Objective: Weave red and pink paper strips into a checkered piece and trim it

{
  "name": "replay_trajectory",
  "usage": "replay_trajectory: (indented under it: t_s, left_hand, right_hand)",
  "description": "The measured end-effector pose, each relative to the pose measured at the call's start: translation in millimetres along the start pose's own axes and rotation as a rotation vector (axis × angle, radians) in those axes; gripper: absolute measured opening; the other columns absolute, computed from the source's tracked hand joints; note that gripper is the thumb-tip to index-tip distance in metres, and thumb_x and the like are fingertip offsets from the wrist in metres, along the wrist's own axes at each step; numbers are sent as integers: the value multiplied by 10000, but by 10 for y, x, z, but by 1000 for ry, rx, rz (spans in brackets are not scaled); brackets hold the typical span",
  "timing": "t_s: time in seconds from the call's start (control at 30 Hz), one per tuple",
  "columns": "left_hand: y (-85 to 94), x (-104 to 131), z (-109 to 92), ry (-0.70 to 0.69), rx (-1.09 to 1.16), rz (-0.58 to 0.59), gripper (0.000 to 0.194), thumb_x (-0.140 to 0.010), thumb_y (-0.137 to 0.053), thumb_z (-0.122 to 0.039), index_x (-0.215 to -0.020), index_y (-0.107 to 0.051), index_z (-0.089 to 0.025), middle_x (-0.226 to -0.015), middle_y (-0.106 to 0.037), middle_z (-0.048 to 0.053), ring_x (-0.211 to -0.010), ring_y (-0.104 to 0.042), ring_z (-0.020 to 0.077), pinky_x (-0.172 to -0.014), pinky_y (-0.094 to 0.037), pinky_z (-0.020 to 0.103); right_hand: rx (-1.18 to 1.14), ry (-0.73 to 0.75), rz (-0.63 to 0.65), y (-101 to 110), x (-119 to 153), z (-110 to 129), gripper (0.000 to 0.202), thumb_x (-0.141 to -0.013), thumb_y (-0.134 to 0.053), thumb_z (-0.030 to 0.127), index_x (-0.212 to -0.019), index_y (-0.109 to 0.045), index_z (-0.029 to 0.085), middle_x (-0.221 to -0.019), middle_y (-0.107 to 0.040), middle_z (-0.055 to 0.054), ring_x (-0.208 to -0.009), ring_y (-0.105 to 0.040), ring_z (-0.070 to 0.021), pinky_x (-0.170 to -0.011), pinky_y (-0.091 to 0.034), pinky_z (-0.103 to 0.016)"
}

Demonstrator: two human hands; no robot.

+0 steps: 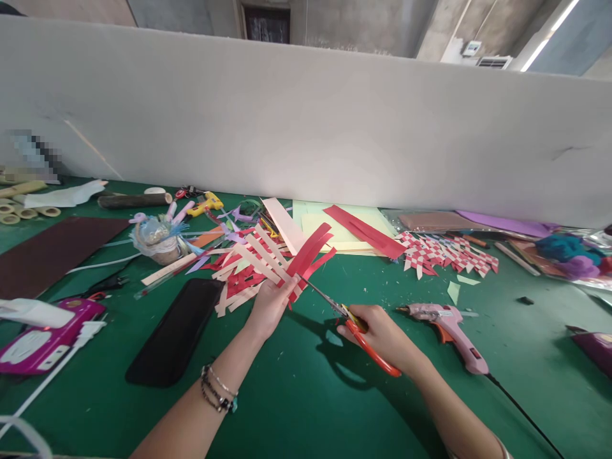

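Note:
My left hand (271,305) is closed on several red paper strips (310,252) that fan upward from its fingers; pale pink strips (261,252) stick up just behind it. In my right hand (380,331) is a pair of scissors (370,350) with orange and yellow handles. The scissor blades point up and left, their tips at the lower part of the red strips by my left fingertips. Whether the blades touch the paper I cannot tell. A pile of loose red and pink strips (234,290) lies behind and left of my left hand.
Right of my hand lies a pink glue gun (449,325) with its cord. Woven red-and-white checked pieces (444,252) are farther back. A black phone (176,331) and a magenta device (52,335) lie left. Yellow-green sheets (339,226) lie before a white partition (306,127).

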State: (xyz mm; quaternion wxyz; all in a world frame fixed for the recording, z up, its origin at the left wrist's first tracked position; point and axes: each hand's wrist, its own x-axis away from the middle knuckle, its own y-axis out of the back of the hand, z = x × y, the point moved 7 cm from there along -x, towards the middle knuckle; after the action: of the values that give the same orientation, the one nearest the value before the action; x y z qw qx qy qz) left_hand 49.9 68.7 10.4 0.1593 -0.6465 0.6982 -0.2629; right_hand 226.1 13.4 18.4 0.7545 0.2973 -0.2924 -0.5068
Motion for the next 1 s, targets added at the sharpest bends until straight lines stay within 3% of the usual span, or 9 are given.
replay_trajectory:
  t_s: [0.13,0.37,0.6,0.87,1.0]
  left_hand:
    - [38,-10,29,27,-15,-32,99,-658,-746,-199,-733,-706,-149,-722,-694,32,-747,-634,169,-662,-495,251]
    - [9,0,10,20,50,-31,175,-598,-784,-194,-744,-698,-151,-730,-688,10,-718,-630,131,-699,-491,235]
    - [10,15,17,50,80,-51,168,-585,-792,-202,-676,-662,-145,-672,-663,-3,-684,-627,128,-678,-494,233]
    - [153,-43,-33,-16,18,-143,150,-618,-762,-228,-678,-632,-183,-695,-657,-8,-759,-635,150,-661,-493,230]
    - [175,-46,-113,-78,-130,-148,185,-614,-750,-321,-675,-643,-184,-684,-651,5,-724,-625,166,-658,-494,255]
  right_hand:
    - [-21,6,-8,5,3,-2,404,-782,-508,475,-567,-311,195,-524,-321,61,-504,-218,-81,-461,-207,-223]
    - [-130,51,46,-33,-14,9,442,-778,-500,510,-569,-266,198,-543,-225,67,-528,-172,-80,-456,-173,-224]
    - [-91,101,68,-32,-34,69,388,-822,-447,465,-594,-285,197,-564,-302,59,-530,-231,-83,-476,-207,-221]
    - [-22,140,-10,99,32,45,319,-832,-420,495,-710,-331,215,-678,-407,25,-585,-370,-123,-539,-320,-251]
    - [-48,129,-145,198,30,-38,311,-847,-391,486,-707,-325,216,-673,-401,21,-589,-376,-128,-551,-343,-262]
